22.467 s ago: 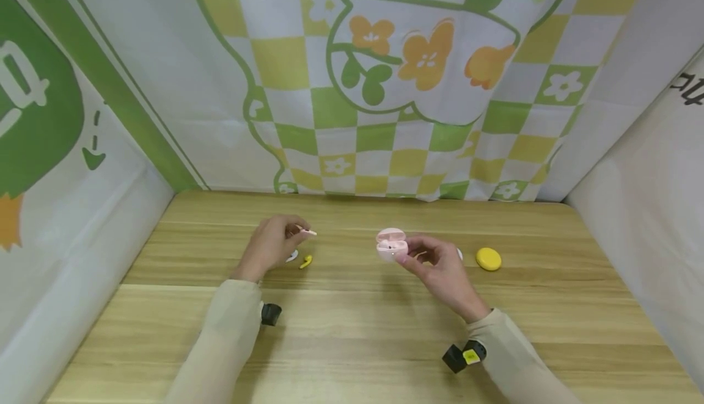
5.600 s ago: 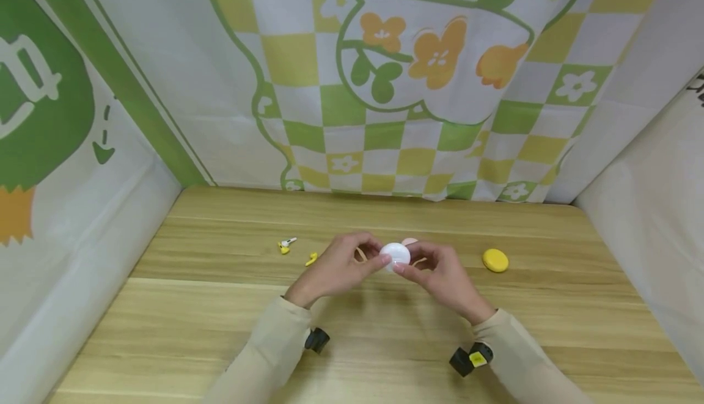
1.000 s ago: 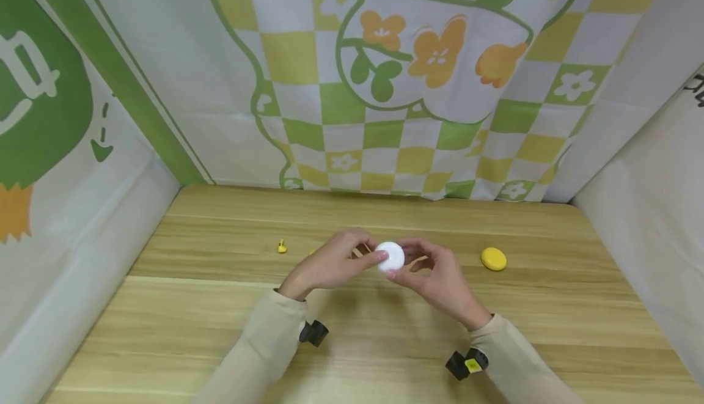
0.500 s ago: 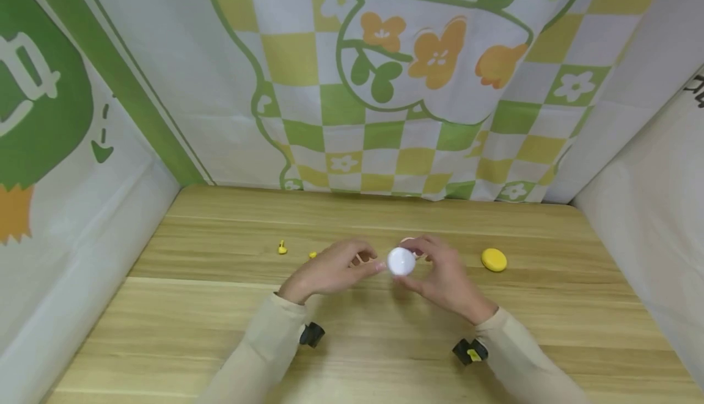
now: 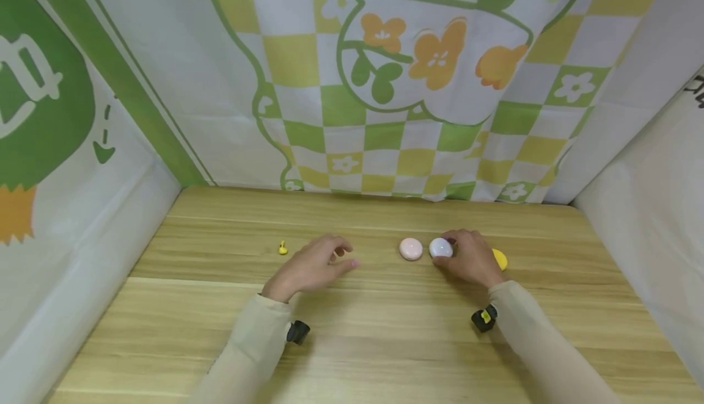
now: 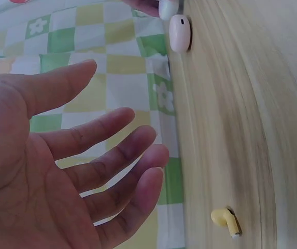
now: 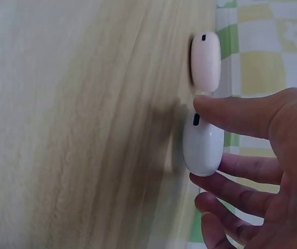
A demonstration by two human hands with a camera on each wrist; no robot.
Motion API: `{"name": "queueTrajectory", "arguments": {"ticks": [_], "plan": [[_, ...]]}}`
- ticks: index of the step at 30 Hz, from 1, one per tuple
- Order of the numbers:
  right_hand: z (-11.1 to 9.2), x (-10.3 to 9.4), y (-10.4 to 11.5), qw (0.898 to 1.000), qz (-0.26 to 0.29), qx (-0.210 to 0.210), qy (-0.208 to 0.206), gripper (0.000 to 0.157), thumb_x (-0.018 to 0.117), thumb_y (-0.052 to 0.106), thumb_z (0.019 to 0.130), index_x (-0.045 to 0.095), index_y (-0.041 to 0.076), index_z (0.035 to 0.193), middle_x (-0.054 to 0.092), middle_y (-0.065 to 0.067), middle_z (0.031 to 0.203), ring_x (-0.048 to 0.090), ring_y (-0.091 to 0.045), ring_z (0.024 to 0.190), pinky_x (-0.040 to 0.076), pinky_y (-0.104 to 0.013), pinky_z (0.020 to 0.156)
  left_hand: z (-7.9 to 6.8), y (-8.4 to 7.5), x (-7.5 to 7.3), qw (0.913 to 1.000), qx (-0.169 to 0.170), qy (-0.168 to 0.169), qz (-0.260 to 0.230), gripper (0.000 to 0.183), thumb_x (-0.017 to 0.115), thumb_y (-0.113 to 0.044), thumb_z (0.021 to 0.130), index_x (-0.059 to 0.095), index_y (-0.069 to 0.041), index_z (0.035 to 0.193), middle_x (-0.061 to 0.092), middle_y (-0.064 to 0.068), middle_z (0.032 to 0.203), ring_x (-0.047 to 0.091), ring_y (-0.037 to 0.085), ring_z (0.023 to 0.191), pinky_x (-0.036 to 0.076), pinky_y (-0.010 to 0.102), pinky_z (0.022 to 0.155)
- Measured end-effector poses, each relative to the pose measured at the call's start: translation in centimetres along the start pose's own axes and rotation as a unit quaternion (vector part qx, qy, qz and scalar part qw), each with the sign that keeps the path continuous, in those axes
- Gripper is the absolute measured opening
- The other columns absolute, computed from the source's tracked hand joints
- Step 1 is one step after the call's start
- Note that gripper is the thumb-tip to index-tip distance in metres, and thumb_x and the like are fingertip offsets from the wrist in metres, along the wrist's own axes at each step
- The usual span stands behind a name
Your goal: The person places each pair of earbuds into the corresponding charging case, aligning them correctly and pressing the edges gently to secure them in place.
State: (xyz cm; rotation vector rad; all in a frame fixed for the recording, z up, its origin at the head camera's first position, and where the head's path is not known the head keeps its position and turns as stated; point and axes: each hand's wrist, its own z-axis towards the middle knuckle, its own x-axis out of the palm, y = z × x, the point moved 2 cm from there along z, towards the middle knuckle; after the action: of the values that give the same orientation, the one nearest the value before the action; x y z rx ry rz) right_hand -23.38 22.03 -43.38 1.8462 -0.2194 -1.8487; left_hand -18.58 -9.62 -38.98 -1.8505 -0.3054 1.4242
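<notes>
Pinching the white case (image 5: 440, 249), the right hand (image 5: 470, 257) is apparently setting it down just beside the pink case (image 5: 410, 249), likely needing a steady release next. Left hand (image 5: 313, 266): hovering apart, holding nothing. White and pink cases: looking closed, contents hidden. Yellow case (image 5: 500, 260): lying partly covered. Yellow earbud (image 5: 283, 249): lying on the table (image 5: 385, 337).

Green arrow (image 5: 103, 152) on left cloth (image 5: 71, 233); lettering (image 5: 44, 68) at edges (cropped), seemingly unreadable
</notes>
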Motion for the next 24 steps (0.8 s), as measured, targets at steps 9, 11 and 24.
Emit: {"name": "queueTrajectory", "arguments": {"ticks": [9, 11, 24], "plan": [[0.4, 0.1, -0.4, 0.999, -0.04, -0.014, 0.016, 0.05, 0.076, 0.033, 0.078, 0.064, 0.002, 0.115, 0.065, -0.015, 0.108, 0.054, -0.035, 0.1, 0.041, -0.048, 0.085, 0.2, 0.2, -0.1, 0.9999, -0.005, -0.011, 0.008, 0.038, 0.06, -0.036, 0.092, 0.059, -0.01, 0.119, 0.059, 0.008, 0.115, 0.055, 0.019, 0.101, 0.048, 0.038, 0.082], [0.3, -0.3, -0.7, 0.999, -0.037, -0.01, 0.021, 0.055, 0.075, 0.037, 0.078, 0.062, 0.002, 0.119, 0.065, -0.015, 0.109, 0.052, -0.036, 0.103, 0.038, -0.049, 0.088, 0.2, 0.1, -0.2, 0.9999, -0.006, -0.013, 0.009, 0.038, 0.06, -0.036, 0.091, 0.059, -0.011, 0.12, 0.059, 0.007, 0.116, 0.055, 0.019, 0.102, 0.048, 0.038, 0.082], [-1.8, -4.2, -5.5, 0.997, -0.052, 0.019, 0.045, 0.072, 0.077, 0.042, 0.075, 0.054, -0.004, 0.126, 0.059, -0.026, 0.114, 0.049, -0.044, 0.107, 0.038, -0.057, 0.09, -0.2, -0.3, -0.7, 0.9998, -0.005, -0.016, 0.011, 0.038, 0.06, -0.038, 0.091, 0.059, -0.013, 0.121, 0.059, -0.001, 0.112, 0.054, 0.015, 0.101, 0.047, 0.035, 0.083]]}}
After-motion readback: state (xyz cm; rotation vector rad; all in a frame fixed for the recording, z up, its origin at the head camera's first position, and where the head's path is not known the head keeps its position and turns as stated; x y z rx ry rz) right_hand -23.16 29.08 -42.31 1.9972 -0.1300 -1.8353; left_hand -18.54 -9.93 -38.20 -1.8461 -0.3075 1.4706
